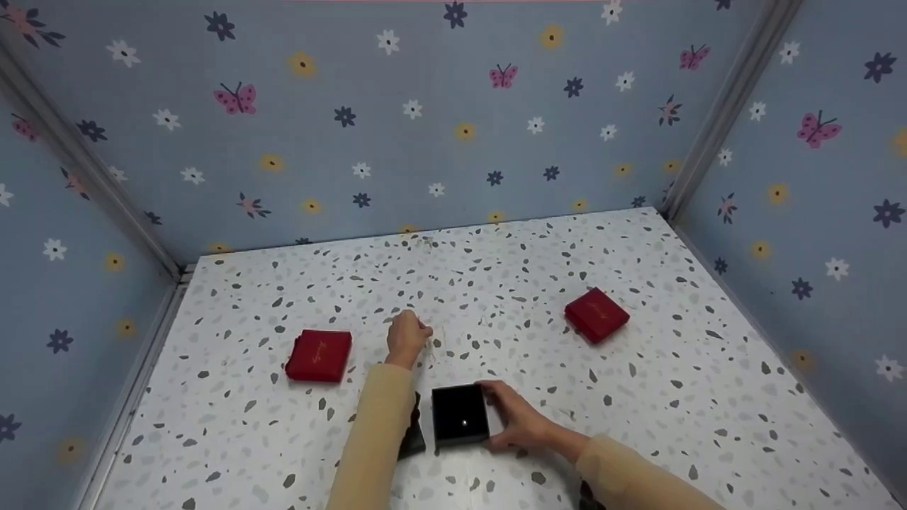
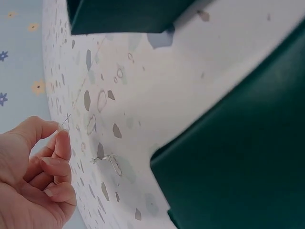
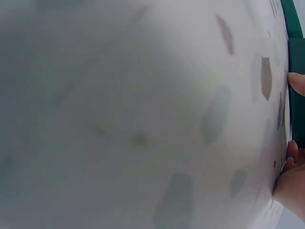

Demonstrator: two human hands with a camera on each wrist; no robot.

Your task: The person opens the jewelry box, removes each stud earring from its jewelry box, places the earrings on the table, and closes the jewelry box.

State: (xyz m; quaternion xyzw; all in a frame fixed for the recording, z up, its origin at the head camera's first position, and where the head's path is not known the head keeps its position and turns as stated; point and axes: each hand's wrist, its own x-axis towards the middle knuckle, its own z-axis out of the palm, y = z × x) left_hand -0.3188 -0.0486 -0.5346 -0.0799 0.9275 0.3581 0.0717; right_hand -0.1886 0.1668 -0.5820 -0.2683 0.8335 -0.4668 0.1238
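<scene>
Thumb and forefinger of my left hand (image 1: 407, 338) pinch a tiny earring (image 2: 65, 121) with a thin metal pin, held up above the tabletop in the left wrist view. My right hand (image 1: 521, 418) grips the right side of an open dark green box (image 1: 459, 414) with a black inside. A small shiny stud (image 1: 465, 423) shows on that black lining. In the right wrist view the thumb lies against the box's green wall (image 3: 297, 109). Beside the box, partly hidden under the left forearm, is its dark lid (image 1: 412, 443).
A silvery looped jewelry piece (image 2: 113, 163) lies on the speckled tabletop (image 1: 496, 283) near the left hand, with several thin ring shapes (image 2: 101, 101) beyond. One red box (image 1: 320, 356) sits to the left, another red box (image 1: 597, 316) to the right. Flowered walls (image 1: 425, 92) enclose the table.
</scene>
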